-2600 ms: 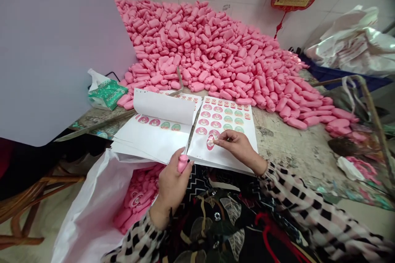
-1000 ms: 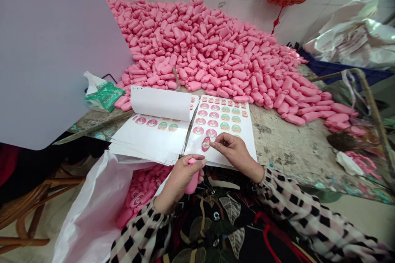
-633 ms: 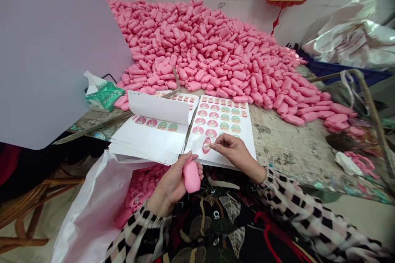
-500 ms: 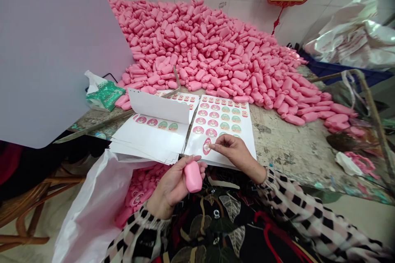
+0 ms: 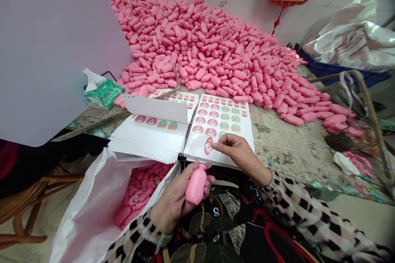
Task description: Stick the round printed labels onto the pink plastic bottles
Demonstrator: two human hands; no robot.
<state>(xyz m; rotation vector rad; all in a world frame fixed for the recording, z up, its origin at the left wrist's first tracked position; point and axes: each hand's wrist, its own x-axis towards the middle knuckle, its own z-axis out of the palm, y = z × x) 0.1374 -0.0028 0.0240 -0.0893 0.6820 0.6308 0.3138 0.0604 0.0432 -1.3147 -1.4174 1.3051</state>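
Note:
A small pink plastic bottle (image 5: 196,185) lies in my left hand (image 5: 177,197), fingers wrapped around it and its narrow neck pointing away from me. My right hand (image 5: 239,154) pinches the edge of an oval pink sticker (image 5: 209,146) between thumb and finger, just above the lower part of a sticker sheet (image 5: 194,144). Rows of pink and green labels cover that sheet. To its left lies a stack of more sheets (image 5: 148,141), the top one curled over. My left hand is below the sheet's near edge.
Pink bottles are heaped (image 5: 197,45) along the back wall. A white sack (image 5: 89,205) holding pink pieces hangs open at lower left. A green tissue pack (image 5: 103,92) sits left, a metal rod (image 5: 370,111) right, a blue tray (image 5: 345,68) with plastic bags behind it.
My left hand has moved slightly down and right, turning the bottle so that more of its length and neck shows. The right hand and sticker have hardly moved.

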